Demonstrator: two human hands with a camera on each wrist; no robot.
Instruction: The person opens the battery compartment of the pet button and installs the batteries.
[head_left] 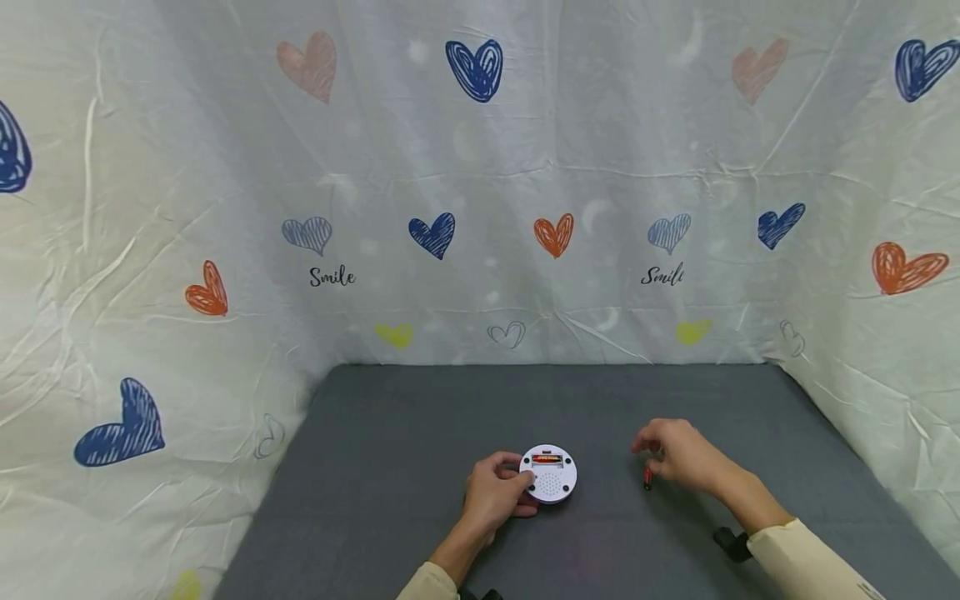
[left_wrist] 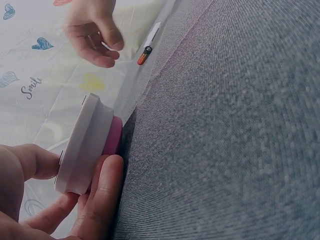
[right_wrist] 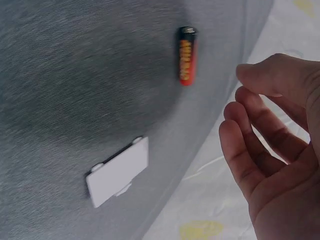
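My left hand (head_left: 491,497) grips the edge of a round white device (head_left: 550,487), thumb on its upper face and fingers underneath. A pink part (left_wrist: 114,136) juts from the device's lower side, near the cloth. On the upper face are a speaker grille, small dark feet and an uncovered battery slot with a red battery (head_left: 547,459) in it. My right hand (head_left: 678,454) hovers with fingers loosely bent and nothing between them. Beneath it a red and black battery (right_wrist: 187,56) lies on the cloth. A white battery cover (right_wrist: 119,172) with small tabs lies near that battery.
A dark grey cloth (head_left: 420,425) covers the table. Pale sheeting (head_left: 480,150) printed with hearts rises behind the table and along both sides. A black wrist strap piece (head_left: 731,544) shows at the right wrist.
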